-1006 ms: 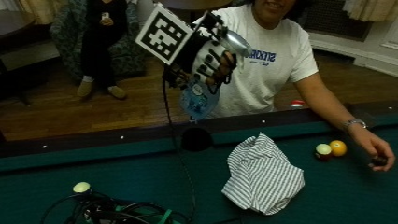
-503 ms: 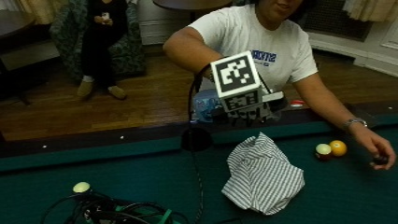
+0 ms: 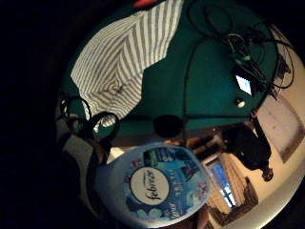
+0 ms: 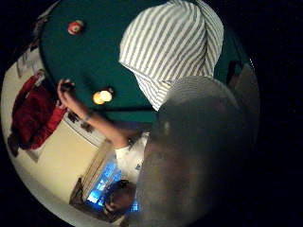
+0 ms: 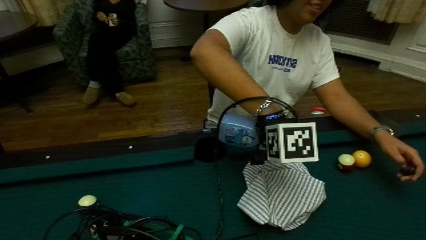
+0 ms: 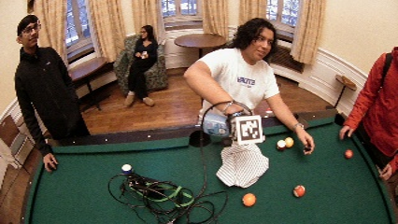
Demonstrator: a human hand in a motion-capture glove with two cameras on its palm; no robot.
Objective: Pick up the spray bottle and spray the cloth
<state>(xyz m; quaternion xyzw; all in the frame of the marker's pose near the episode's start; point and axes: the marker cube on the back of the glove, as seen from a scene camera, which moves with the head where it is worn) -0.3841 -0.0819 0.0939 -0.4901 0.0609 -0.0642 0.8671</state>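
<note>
A pale blue spray bottle [image 5: 236, 134] with a Febreze label [image 3: 148, 185] is gripped by my gloved right hand [image 5: 260, 144], low over the table's near rail. The bottle's body fills the palm views [image 4: 199, 151]. Just beneath and in front of the hand, a grey-and-white striped cloth [image 5: 283, 192] lies crumpled on the green felt [image 5: 166, 185], and it shows in both palm views too [image 3: 121, 62] [image 4: 175, 47]. The wide view shows the bottle [image 6: 216, 125] directly above the cloth [image 6: 242, 163]. The nozzle is hidden.
Two billiard balls [image 5: 353, 160] lie right of the cloth, and the person's bare hand [image 5: 406, 167] holds a dark ball beside them. A tangle of cables [image 5: 120, 227] and a pale ball [image 5: 87, 200] sit front left. A corner pocket [image 5: 208, 149] is beside the bottle.
My hand has come down with the bottle from chest height to just above the cloth at the rail, turning over as it dropped.
</note>
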